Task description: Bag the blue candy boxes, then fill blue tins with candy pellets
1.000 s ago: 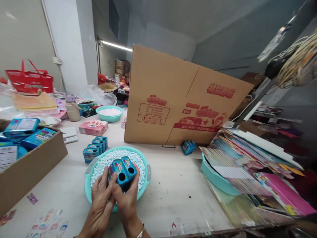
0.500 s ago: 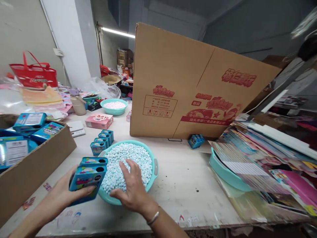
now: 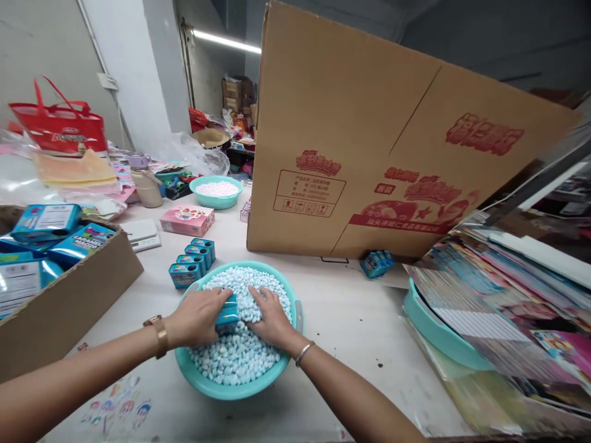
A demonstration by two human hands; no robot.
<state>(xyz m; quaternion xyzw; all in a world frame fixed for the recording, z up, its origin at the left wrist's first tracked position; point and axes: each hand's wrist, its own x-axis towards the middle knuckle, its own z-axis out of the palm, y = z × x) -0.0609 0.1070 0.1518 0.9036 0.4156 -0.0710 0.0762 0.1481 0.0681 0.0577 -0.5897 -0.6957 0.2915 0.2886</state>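
A turquoise basin (image 3: 226, 391) full of pale blue and white candies (image 3: 240, 363) stands in front of me. My left hand (image 3: 199, 314) reaches in from the left, wrapped round small blue tins (image 3: 228, 312) tipped over among the candies. Their open ends are turned away from view, and the fingers partly cover them. Opposite, my right hand (image 3: 272, 321) lies in the candies with its fingers apart, close to the tins; some fingertips are sunk in the candies. Behind the basin's left rim stands a row of several similar blue tins (image 3: 187, 272).
A cardboard box (image 3: 106, 277) of blue packs is at the left. A large carton (image 3: 314, 123) rises behind the basin, with blue tins (image 3: 376, 263) at its foot. Stacked printed sheets (image 3: 475, 307) cover another basin (image 3: 434, 326) at right. A pink box (image 3: 187, 219) sits further back.
My left hand has brought the tins from the basin's left side into the candies and tipped them over. My right hand has shifted slightly right, its fingers now deeper in the candies.
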